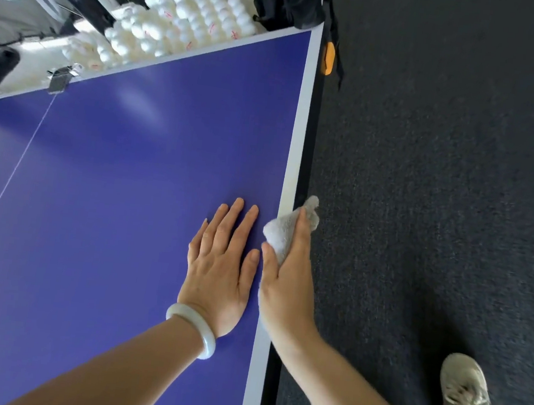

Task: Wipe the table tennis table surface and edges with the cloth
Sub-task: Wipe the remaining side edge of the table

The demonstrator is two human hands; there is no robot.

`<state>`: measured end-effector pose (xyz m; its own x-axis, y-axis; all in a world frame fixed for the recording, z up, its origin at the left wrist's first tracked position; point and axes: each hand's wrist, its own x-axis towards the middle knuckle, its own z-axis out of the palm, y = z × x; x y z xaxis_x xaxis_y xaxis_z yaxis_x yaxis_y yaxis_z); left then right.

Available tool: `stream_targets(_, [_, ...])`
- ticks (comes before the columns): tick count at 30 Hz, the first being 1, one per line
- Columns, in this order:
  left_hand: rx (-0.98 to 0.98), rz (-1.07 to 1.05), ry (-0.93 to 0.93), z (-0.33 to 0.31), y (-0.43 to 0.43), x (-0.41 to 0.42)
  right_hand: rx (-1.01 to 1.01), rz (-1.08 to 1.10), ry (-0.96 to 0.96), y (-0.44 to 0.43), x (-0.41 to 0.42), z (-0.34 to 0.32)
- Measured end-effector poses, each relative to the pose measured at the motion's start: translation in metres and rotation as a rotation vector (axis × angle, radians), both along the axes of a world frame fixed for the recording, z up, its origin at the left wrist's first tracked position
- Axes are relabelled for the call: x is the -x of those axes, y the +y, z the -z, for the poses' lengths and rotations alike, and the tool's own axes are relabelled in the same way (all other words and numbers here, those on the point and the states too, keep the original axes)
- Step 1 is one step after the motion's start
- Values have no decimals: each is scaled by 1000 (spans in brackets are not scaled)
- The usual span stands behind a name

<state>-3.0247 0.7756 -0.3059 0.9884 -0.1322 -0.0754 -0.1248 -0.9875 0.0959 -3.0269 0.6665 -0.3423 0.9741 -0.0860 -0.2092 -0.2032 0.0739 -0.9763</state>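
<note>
We are wiping table (150, 170) side edge now. Right hand (287, 280) gripping cloth (280, 233), fingers curled round it over white border. Left hand (219, 263) bracing flat on blue surface, fingers spread. Next, likely: sliding cloth along edge, keeping pressure.

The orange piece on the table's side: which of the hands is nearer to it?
Right. The right hand grips the cloth at the same side edge, below the orange piece in the picture. The left hand lies flat on the blue table, further inward.
</note>
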Motion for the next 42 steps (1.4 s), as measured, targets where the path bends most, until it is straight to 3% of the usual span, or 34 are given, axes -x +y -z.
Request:
stream_targets(6, [-8, -2, 15, -2, -1, 1, -133, -69, 94, -26, -98, -6])
stream_targets(10, [-17, -3, 15, -1, -1, 3, -110, 27, 2, -7, -28, -3])
stream_targets(14, [-2, -6, 17, -1, -1, 1, -46, -22, -49, -2, 34, 0])
stream_targets(22, [-20, -8, 39, -4, -1, 1, -48, 30, 181, -21, -146, -2])
stream_targets(30, [15, -40, 60, -15, -7, -3, 22, -26, 162, -26, -151, -2])
stream_targets(35, [136, -117, -53, -21, -19, -47, 47, -29, 168, -27, -150, -3])
stream_targets(42, [17, -139, -33, -5, -26, -154, 40, -22, 145, -26, -148, -2])
